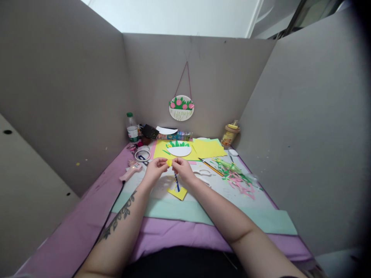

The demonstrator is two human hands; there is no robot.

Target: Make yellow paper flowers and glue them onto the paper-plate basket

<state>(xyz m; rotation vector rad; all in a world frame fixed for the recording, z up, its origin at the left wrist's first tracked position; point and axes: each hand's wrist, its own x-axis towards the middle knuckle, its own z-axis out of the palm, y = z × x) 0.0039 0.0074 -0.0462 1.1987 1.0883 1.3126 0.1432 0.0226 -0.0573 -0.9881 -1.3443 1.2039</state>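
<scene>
Both my hands pinch a small yellow paper piece (169, 163) between them, raised over the middle of the table. My left hand (156, 168) has its fingertips on the left edge of the paper, and my right hand (182, 168) grips the right edge. Just below them a blue patterned pencil (177, 183) lies with its lower end on a yellow paper square (180, 194). Beyond my hands is a white half-plate (180, 151) with green paper leaves (178, 144) along its top, resting on yellow sheets (208, 148).
Scissors (204, 173), pencils (214, 168) and green and pink paper scraps (237, 178) lie to the right. At left are a pink glue gun (131, 172), a tape roll (142, 155) and a bottle (132, 129). A cup (230, 134) stands back right. A decorated plate (181, 112) hangs on the grey partition.
</scene>
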